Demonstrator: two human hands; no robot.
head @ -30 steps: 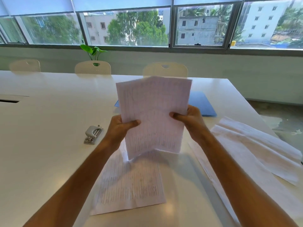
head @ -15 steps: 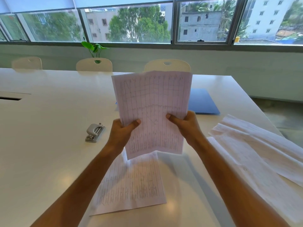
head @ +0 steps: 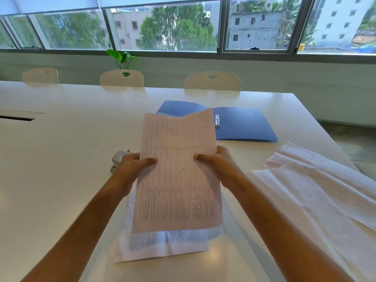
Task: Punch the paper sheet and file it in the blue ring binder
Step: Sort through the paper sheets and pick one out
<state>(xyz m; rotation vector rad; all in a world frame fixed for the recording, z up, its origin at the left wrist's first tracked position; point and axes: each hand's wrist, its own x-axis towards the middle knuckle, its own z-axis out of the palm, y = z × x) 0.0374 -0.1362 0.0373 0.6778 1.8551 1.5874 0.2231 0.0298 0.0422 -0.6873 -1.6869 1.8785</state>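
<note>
**Sheet held in both hands above the table**

At the left edge, a dark slot (head: 17, 118) is cut into the smooth, glossy white table (head: 61, 159). Further right lies the punch (head: 118, 158), a small rounded grey metal tool, partly hidden behind the left hand (head: 132, 165). That hand pinches the sheet's left edge, thumb on the near face and fingers curled behind it.

The sheet (head: 177, 180) is thin white paper printed with fine ruled columns of blurred text. It is rectangular, with its long axis running from the person toward the window. Its far edge sags in the middle into a shallow V, and a faint fold crosses it at about the level of the thumbs. It is held in the air, tilted, over another printed sheet (head: 162, 247) that lies flat on the table. The right hand (head: 219, 165) pinches the right edge in the same way, thumb in front and fingers behind.

Beyond the sheet, the binder (head: 244, 125) lies open and flat, its matte blue covers spread left and right, with the metal rings (head: 217, 119) upright at the spine. To the right, loose papers (head: 315, 190) lie fanned and slightly creased near the table edge.

Three pale chairs (head: 212, 81) with rounded backs stand along the far side, a green plant (head: 122, 58) behind the middle one. A long window (head: 162, 27) shows trees and buildings.
</note>
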